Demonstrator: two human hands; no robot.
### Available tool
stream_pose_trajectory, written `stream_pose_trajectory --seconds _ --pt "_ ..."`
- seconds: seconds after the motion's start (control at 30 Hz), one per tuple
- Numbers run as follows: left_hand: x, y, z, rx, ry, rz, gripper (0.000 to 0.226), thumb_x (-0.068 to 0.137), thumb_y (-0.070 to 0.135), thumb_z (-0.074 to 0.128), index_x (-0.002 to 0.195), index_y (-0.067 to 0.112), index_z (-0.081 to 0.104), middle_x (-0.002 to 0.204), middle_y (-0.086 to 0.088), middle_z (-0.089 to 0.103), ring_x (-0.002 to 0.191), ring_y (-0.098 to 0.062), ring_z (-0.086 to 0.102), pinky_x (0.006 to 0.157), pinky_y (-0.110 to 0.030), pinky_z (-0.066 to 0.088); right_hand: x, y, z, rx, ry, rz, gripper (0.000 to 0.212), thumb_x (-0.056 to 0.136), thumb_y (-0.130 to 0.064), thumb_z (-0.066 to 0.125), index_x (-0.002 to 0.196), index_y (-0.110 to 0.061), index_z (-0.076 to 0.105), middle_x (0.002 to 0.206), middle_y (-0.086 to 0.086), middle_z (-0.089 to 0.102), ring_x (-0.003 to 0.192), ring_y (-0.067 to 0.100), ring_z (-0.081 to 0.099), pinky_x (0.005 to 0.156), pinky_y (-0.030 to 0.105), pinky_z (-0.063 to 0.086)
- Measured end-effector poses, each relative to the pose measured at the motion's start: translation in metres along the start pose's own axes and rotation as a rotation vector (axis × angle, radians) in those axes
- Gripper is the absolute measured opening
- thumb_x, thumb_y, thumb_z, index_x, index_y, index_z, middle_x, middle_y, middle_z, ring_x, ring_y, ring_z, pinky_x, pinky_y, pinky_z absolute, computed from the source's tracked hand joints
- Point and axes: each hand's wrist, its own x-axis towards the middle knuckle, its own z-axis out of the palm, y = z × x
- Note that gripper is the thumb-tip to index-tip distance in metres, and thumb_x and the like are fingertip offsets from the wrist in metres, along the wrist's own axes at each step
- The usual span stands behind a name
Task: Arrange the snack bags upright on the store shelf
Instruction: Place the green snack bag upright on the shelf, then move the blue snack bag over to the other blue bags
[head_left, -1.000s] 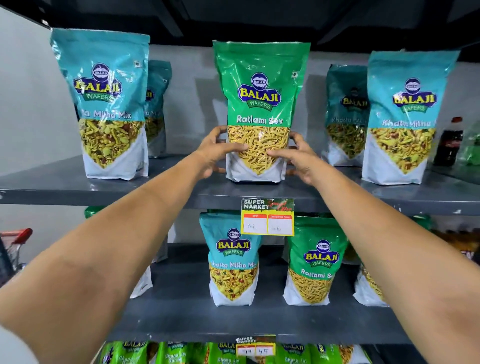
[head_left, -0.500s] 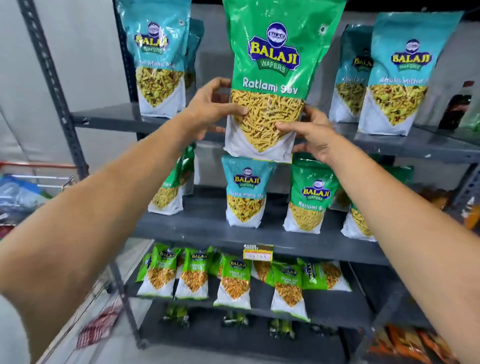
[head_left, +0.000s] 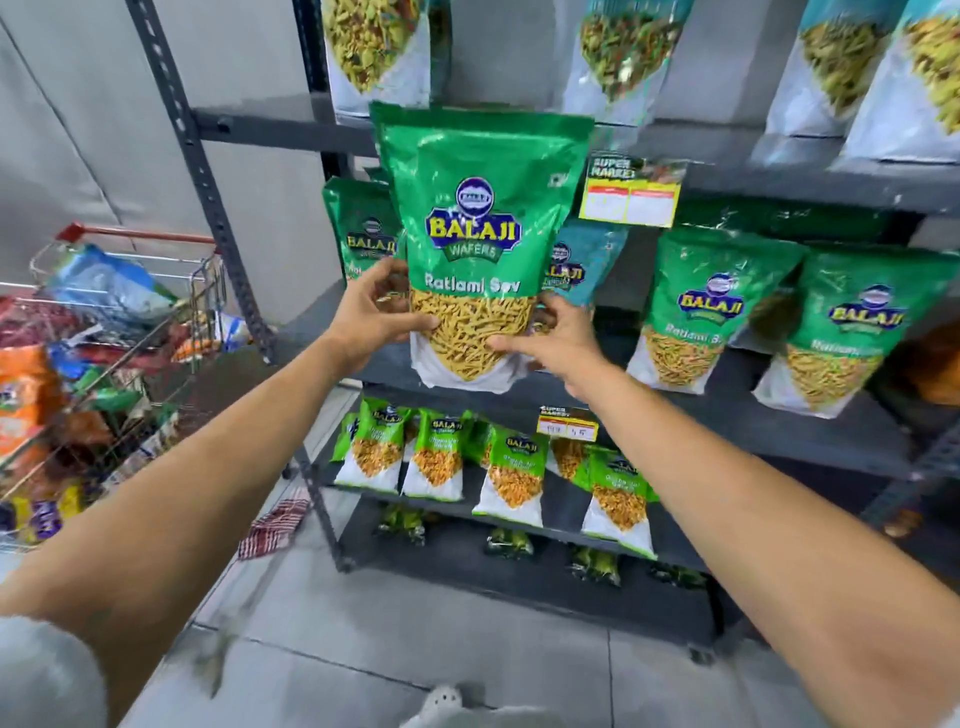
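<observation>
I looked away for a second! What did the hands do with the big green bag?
Both hands, left hand and right hand, lifted the green Ratlami Sev bag off the top shelf and brought it down in front of the middle shelf. Their grip on its lower sides never changed, and the other bags stayed put.

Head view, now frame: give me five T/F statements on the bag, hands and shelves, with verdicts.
1. Both hands hold the green bag. True: left hand and right hand grip its lower sides.
2. The held bag reads Ratlami Sev. True.
3. The held bag is lying flat on a shelf. False: it is held upright in front of the shelves.
4. A cart stands left of the rack. True; it holds mixed packets.
5. The price tag is blue. False: it is yellow, with a green top strip.
</observation>
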Motion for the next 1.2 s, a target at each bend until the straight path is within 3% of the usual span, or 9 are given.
stream_pose_trajectory --seconds 0.1,0.27,0.6,0.73,0.83,0.9,1.0,1.1,1.2 --pt "0.023 -0.023 -0.011 0.0 0.009 -0.027 0.057 0.067 -0.011 0.078 0.112 0.014 0.053 0.092 0.001 0.057 0.068 -0.002 0.062 0.063 -0.02 0.057 0.032 0.02 0.021 0.018 -0.005 0.027 0.074 0.055 -0.016 0.091 0.119 -0.014 0.057 0.119 0.003 0.065 0.109 0.012 0.056 0.099 0.037 0.048" --pt "0.077 -0.064 -0.024 0.043 0.024 -0.044 0.061 0.063 -0.003 0.084 0.112 0.018 0.055 0.11 -0.014 0.06 0.097 -0.028 0.06 0.09 -0.042 0.055 0.093 0.053 0.051 -0.007 0.035 0.039 0.074 0.056 -0.018 0.091 0.12 -0.01 0.057 0.124 0.01 0.066 0.113 0.019 0.059 0.099 0.036 0.049" --pt "0.148 -0.147 -0.019 0.139 0.054 -0.155 0.055 0.068 -0.01 0.079 0.107 0.014 0.049 0.084 0.015 0.055 0.073 0.006 0.055 0.07 -0.006 0.047 0.183 0.139 0.093 -0.132 0.033 0.095 0.07 0.052 -0.029 0.091 0.111 -0.023 0.054 0.12 0.01 0.068 0.108 0.027 0.065 0.091 0.051 0.055" --pt "0.145 -0.184 -0.014 0.141 0.007 -0.185 0.041 0.072 0.001 0.08 0.094 0.026 0.056 0.079 0.02 0.067 0.077 0.007 0.061 0.08 -0.015 0.05 0.176 0.158 0.092 -0.113 0.028 0.099 0.07 0.057 -0.039 0.086 0.113 -0.018 0.05 0.119 0.009 0.066 0.102 0.024 0.067 0.086 0.051 0.057" --pt "0.125 -0.206 -0.006 0.284 0.145 -0.225 0.028 0.072 0.026 0.083 0.083 0.018 0.059 0.073 0.004 0.058 0.064 -0.007 0.052 0.066 -0.021 0.046 0.163 0.159 0.083 -0.146 0.057 0.052 0.062 0.067 -0.029 0.085 0.115 -0.015 0.048 0.112 0.0 0.063 0.098 0.021 0.065 0.084 0.044 0.058" --pt "0.101 -0.218 0.004 0.476 0.253 -0.194 0.043 0.073 0.042 0.081 0.066 0.009 0.054 0.057 0.002 0.047 0.05 -0.006 0.038 0.055 -0.028 0.037 0.149 0.163 0.072 -0.155 0.116 0.042 0.059 0.07 -0.026 0.083 0.116 -0.015 0.049 0.11 -0.002 0.061 0.094 0.019 0.064 0.079 0.036 0.057" --pt "0.079 -0.21 0.041 0.5 0.096 -0.001 0.047 0.075 0.046 0.074 0.056 0.014 0.045 0.051 0.01 0.038 0.048 -0.005 0.04 0.049 -0.016 0.029 0.127 0.173 0.04 -0.17 0.329 0.003 0.046 0.068 -0.034 0.083 0.101 -0.017 0.056 0.096 0.0 0.065 0.082 0.018 0.064 0.072 0.027 0.053" --pt "0.09 -0.192 0.09 0.407 -0.116 0.092 0.04 0.075 0.05 0.069 0.077 0.011 0.062 0.071 0.0 0.06 0.066 -0.004 0.054 0.061 -0.021 0.046 0.128 0.182 -0.003 -0.115 0.565 0.019 0.045 0.061 -0.043 0.08 0.085 -0.023 0.048 0.082 0.005 0.06 0.073 0.02 0.058 0.069 0.031 0.049" --pt "0.117 -0.171 0.143 0.328 -0.216 -0.066 0.076 0.071 0.05 0.076 0.129 0.01 0.048 0.124 -0.005 0.056 0.115 -0.016 0.052 0.104 -0.033 0.042 0.144 0.181 -0.039 0.035 0.499 0.143 0.061 0.063 -0.025 0.086 0.105 -0.024 0.042 0.11 0.006 0.053 0.099 0.021 0.055 0.08 0.026 0.047"
